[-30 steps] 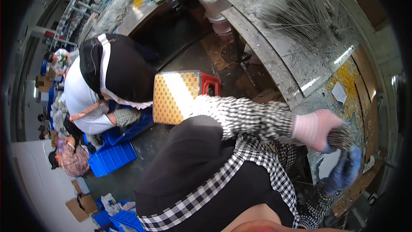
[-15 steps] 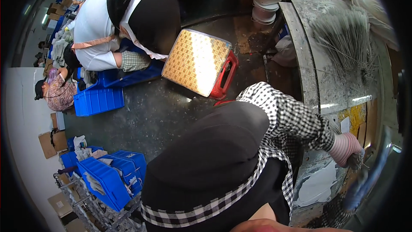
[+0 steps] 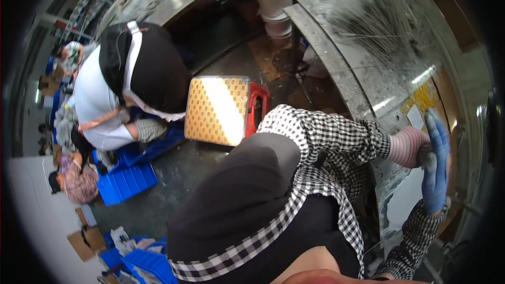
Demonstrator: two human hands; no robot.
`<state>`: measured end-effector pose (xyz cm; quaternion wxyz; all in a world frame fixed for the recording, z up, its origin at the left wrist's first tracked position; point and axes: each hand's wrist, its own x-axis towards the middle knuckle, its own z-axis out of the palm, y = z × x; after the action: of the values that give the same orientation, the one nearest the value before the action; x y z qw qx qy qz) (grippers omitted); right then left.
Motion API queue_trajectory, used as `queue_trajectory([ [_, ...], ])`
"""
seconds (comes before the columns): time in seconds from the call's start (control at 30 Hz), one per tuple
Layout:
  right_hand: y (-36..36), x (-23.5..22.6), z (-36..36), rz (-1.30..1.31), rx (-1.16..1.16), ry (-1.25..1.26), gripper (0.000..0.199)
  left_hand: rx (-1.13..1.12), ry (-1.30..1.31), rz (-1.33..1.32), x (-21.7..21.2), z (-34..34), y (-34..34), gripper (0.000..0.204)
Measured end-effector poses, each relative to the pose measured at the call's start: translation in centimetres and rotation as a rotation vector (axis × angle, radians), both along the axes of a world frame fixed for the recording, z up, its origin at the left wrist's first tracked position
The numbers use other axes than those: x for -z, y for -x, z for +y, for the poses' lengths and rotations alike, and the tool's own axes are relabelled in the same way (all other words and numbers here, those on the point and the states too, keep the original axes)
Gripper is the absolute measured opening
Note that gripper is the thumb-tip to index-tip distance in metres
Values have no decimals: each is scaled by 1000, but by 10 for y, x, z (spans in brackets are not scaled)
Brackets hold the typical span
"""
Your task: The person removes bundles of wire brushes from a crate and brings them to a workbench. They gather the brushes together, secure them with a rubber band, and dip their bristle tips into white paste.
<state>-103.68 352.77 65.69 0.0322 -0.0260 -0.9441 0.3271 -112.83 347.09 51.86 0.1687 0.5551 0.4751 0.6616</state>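
My left hand [image 3: 407, 147], in a pink-and-white striped glove, is closed around what looks like a bundle of thin grey rods [image 3: 390, 127]; their ends show behind the wrist, above the workbench [image 3: 336, 68]. My right hand [image 3: 436, 165] wears a blue glove and has its fingers stretched out. Its palm side faces the left fist, at or close to the bundle's other end; whether they touch is hard to tell. A large pile of similar thin grey rods [image 3: 376, 26] lies farther up the bench.
A stool with a woven-patterned top [image 3: 218, 109] and red legs stands beside me. White plastic tubs [image 3: 272, 0] are stacked by the bench. A co-worker in a white shirt [image 3: 97, 100] bends over near blue crates [image 3: 126, 183]. A white sheet [image 3: 415, 117] lies on the bench.
My right hand, blurred and lower before, has come up to my left fist. The left hand has risen slightly with the bundle. The whole view has shifted and turned.
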Motion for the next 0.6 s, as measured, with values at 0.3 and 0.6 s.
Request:
queue_trajectory([
  [0.3,2,67,115,623,299,37,131,28,204,-406,14,91,23,32],
  [0.6,-50,233,155,325,809,506,78,525,423,-352,88,162,10,73],
])
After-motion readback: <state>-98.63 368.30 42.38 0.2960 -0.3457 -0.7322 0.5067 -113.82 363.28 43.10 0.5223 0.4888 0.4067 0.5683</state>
